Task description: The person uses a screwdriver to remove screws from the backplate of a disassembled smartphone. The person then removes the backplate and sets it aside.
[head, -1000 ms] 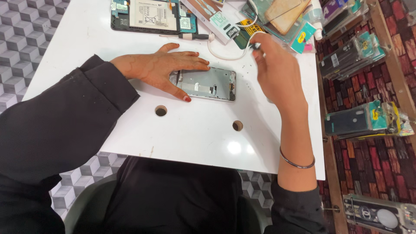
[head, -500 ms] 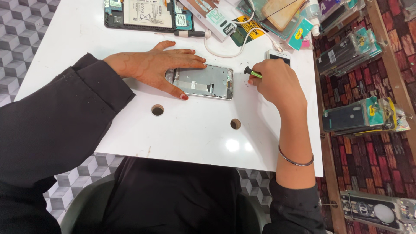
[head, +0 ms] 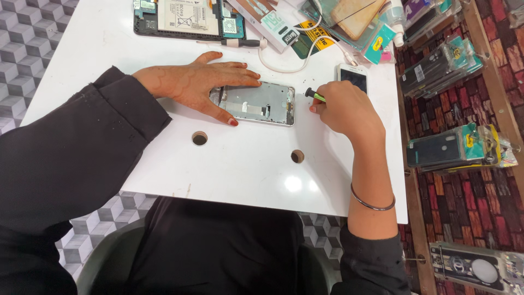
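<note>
My left hand (head: 204, 82) lies flat on the white table (head: 109, 49), fingers spread wide, pressing the left end of the opened phone frame (head: 256, 104). The index finger runs along the frame's top edge and the thumb reaches under its lower left corner. The frame lies flat near the table's middle, its bare silver inside facing up.

My right hand (head: 344, 106) is curled tight around a screwdriver (head: 314, 96) with a green shaft and a dark end. The dark end pokes out toward the frame's upper right corner and sits just beside it; I cannot tell if it touches.

A white phone (head: 353, 75) lies just above my right knuckles. A white cable (head: 284, 68) loops above the frame. At the far edge lies an opened tablet (head: 185, 19) with its boards showing, and a second screwdriver (head: 232, 42) just below it. Two round holes (head: 200, 137) sit in the table below the frame.
</note>
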